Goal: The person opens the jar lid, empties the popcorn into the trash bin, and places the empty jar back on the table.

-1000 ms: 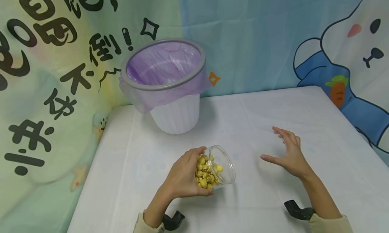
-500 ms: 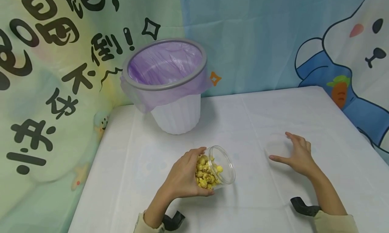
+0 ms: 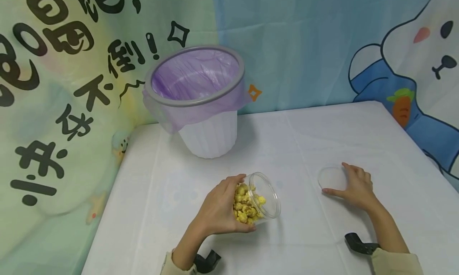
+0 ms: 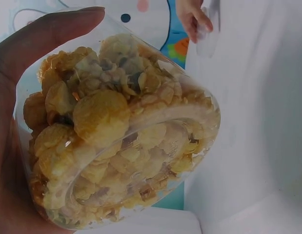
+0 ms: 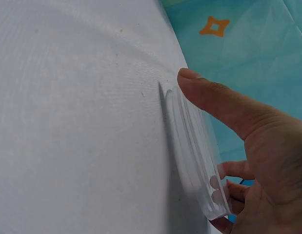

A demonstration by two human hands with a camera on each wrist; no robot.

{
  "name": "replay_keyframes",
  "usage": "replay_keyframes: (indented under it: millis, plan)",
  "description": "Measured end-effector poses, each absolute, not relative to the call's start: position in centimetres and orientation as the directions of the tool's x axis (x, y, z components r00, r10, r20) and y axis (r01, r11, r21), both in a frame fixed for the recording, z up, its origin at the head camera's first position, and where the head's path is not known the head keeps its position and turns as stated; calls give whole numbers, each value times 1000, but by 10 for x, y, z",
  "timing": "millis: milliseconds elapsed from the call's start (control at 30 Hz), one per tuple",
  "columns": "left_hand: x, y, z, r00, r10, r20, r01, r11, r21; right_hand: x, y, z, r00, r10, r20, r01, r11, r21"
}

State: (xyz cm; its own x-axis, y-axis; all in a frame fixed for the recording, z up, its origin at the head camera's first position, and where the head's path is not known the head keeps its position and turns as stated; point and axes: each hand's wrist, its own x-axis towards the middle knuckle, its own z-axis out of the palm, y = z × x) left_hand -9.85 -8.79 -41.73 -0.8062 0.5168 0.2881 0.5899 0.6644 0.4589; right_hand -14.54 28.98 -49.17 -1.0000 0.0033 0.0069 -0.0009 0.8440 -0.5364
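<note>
A clear plastic jar (image 3: 266, 199) of yellow popcorn (image 3: 245, 206) lies tilted in my left hand (image 3: 220, 211), its mouth facing right. Thumb and fingers wrap round its sides. In the left wrist view the jar's base (image 4: 136, 165) faces the camera, with popcorn (image 4: 99, 117) behind the clear wall. At the right, my right hand (image 3: 356, 189) grips a clear round lid (image 3: 330, 177) by its edge, low over the table. The right wrist view has the thumb at one end of the lid (image 5: 192, 151) and fingertips at the other. Whether the lid touches the cloth I cannot tell.
A white bin (image 3: 211, 135) with a grey rim and purple liner bag (image 3: 195, 73) stands at the back left of the white-covered table (image 3: 287, 147). Printed curtains (image 3: 305, 48) hang behind and to the left. A black curved piece (image 3: 360, 244) sits at each wrist.
My right hand has moved right and slightly down, and its thumb and fingers have closed on the lid. The left hand and jar stay almost where they were.
</note>
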Motion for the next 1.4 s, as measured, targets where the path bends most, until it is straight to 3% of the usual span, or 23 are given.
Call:
replay_keyframes:
  millis: [1067, 1400]
  plan:
    - [-97, -90, -422, -818, 515, 255, 571, 672, 472, -143, 297, -497, -1000, -15, -21, -2, 855, -518]
    - [-95, -92, -419, -821, 512, 253, 567, 676, 470, -157, 286, -477, -999, -1, 51, -29, 831, -556]
